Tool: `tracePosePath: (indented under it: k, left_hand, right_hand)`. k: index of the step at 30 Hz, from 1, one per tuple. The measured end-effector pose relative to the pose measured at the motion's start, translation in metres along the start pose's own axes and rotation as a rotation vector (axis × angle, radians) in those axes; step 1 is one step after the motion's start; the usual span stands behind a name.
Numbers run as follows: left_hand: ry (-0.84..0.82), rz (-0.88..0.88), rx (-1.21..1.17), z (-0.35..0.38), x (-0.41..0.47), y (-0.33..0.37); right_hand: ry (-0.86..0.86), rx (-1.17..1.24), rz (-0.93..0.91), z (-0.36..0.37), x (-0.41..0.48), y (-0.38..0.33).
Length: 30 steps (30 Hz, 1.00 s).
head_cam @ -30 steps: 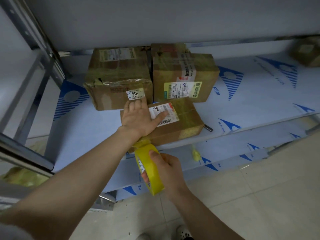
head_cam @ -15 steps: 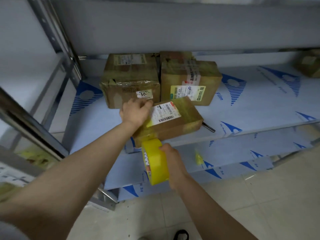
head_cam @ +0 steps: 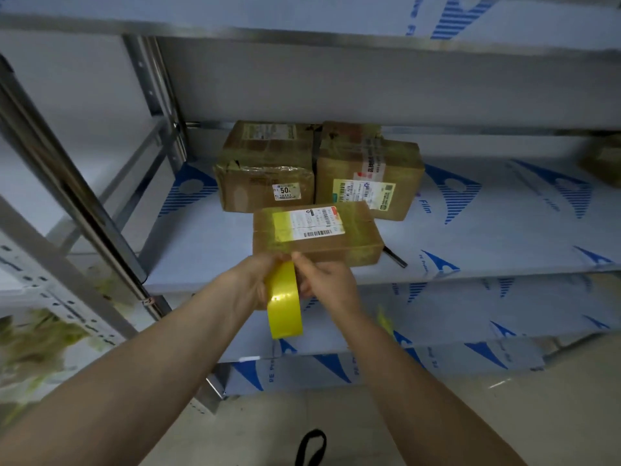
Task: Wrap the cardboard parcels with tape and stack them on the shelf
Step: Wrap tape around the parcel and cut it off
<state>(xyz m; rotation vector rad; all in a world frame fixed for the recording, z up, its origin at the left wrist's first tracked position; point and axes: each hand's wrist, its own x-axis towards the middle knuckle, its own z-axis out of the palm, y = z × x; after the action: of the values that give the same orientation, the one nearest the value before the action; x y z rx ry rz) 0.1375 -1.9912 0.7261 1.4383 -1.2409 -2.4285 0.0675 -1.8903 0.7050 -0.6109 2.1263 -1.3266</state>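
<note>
A flat cardboard parcel [head_cam: 349, 240] with a white barcode label and yellow tape over it lies at the front of the shelf [head_cam: 504, 237]. Just in front of its near edge, both my hands hold a roll of yellow tape [head_cam: 285, 302] on edge. My left hand [head_cam: 250, 284] grips the roll's left side and my right hand [head_cam: 327, 280] grips its right side, fingers pinching at the top of the roll. Behind the flat parcel stand two taped boxes: one with a "50" sticker [head_cam: 265, 169] and one with a green-edged label [head_cam: 369, 176].
The shelf boards carry white film with blue logos. Metal uprights [head_cam: 154, 105] stand at the left, another board [head_cam: 336, 25] runs overhead. A further box [head_cam: 605, 159] sits at the far right. A dark thin object [head_cam: 396, 256] lies right of the flat parcel. Tiled floor below.
My left hand has left the top of the flat parcel and come down to the tape roll, which now sits between both hands. The view has tilted upward.
</note>
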Motion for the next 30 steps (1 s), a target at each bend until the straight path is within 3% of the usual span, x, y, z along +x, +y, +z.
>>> tracePosePath:
  k: [4, 6, 9, 11, 15, 18, 21, 24, 27, 30]
  left_hand:
    - [0.095, 0.061, 0.025, 0.005, -0.004, -0.002]
    - [0.119, 0.076, 0.019, 0.007, -0.005, -0.005]
    - [0.149, 0.091, 0.006, 0.008, -0.004, -0.008]
    - [0.163, 0.096, 0.001, 0.01, -0.004, -0.009]
    - [0.2, 0.088, 0.026, 0.01, -0.001, -0.009]
    - [0.204, 0.081, 0.048, 0.009, 0.001, -0.009]
    - [0.218, 0.077, 0.061, 0.009, 0.002, -0.008]
    - [0.211, 0.084, 0.05, 0.009, 0.002, -0.007]
    - [0.194, 0.09, 0.045, 0.01, 0.0, -0.007]
    - [0.168, 0.097, 0.022, 0.009, -0.002, -0.008]
  right_hand:
    - [0.529, 0.016, -0.224, -0.062, 0.034, 0.016]
    - [0.639, -0.101, -0.215, -0.093, 0.057, 0.034]
    - [0.323, -0.375, -0.083, -0.116, 0.086, 0.058]
    - [0.149, -0.597, -0.115, -0.12, 0.093, 0.069]
    - [0.185, -1.059, -0.17, -0.127, 0.095, 0.072]
    - [0.174, -0.958, -0.019, -0.141, 0.095, 0.074]
    - [0.323, -0.5, 0.055, -0.158, 0.089, 0.074]
    - [0.468, -0.079, 0.0, -0.154, 0.08, 0.052]
    - [0.251, -0.123, -0.196, -0.114, 0.075, 0.011]
    - [0.003, -0.438, -0.511, -0.061, 0.075, -0.024]
